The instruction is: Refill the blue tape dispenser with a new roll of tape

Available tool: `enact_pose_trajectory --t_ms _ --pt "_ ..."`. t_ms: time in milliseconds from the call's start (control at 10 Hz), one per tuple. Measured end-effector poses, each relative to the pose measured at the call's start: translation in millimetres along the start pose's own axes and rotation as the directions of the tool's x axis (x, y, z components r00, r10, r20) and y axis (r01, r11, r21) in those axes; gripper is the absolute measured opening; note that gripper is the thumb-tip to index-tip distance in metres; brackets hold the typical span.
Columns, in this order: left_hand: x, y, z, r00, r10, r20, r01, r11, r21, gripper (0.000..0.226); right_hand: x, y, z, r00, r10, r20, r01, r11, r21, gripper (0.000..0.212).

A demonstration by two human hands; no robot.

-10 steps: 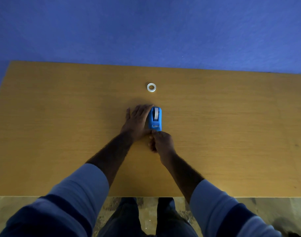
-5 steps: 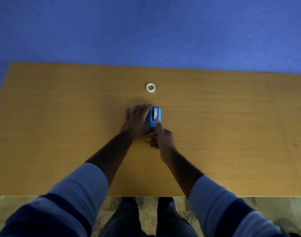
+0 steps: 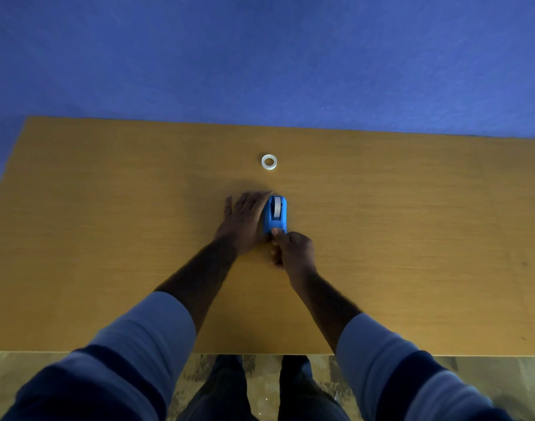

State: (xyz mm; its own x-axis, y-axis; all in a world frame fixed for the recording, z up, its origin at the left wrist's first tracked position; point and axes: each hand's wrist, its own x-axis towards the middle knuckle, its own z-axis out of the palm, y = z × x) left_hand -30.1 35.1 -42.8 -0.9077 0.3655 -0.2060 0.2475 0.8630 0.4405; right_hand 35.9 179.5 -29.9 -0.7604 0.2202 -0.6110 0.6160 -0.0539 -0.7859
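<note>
Orange-brown wood of the table (image 3: 108, 253) fills the scene, with striped sleeves (image 3: 144, 335) reaching in from its near edge. Nearest, the right hand (image 3: 295, 249) has its fingers curled and one fingertip set on the near, cutter end of the blue tape dispenser (image 3: 275, 218), pinching it there. Whether it also holds a tape end is too small to tell. Just beyond, the left hand (image 3: 245, 221) lies with straight fingers against the dispenser's left side, steadying it. A white roll (image 3: 277, 206) sits in the dispenser's slot, so the loading looks done. Probably only leading the tape to the cutter is left. Farther off, well apart, a thin white ring (image 3: 269, 162) lies flat, likely the spent core, before the blue wall (image 3: 260, 56).
</note>
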Motion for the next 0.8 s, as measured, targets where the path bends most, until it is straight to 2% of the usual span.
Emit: enact_pose_trajectory --t_ms 400,600,700,800 --pt "-14 -16 -4 0.997 -0.024 0.070 0.017 0.995 0.098 0.108 -1 8 -7 0.996 -0.083 0.037 0.087 0.989 -0.122 0.023" --pt "-23 -26 -14 0.996 -0.027 0.080 0.017 0.992 0.126 0.087 3 8 -19 0.995 -0.093 0.026 0.097 0.958 -0.270 0.026" --pt "-28 -26 -23 0.997 -0.057 0.051 0.050 0.990 0.133 0.072 8 0 -30 0.991 -0.132 0.031 0.132 0.883 -0.450 0.020" --pt "-29 -28 -25 0.998 -0.064 0.018 0.060 0.984 0.167 0.068 9 -4 -39 0.991 -0.137 0.000 0.114 0.823 -0.556 0.018"
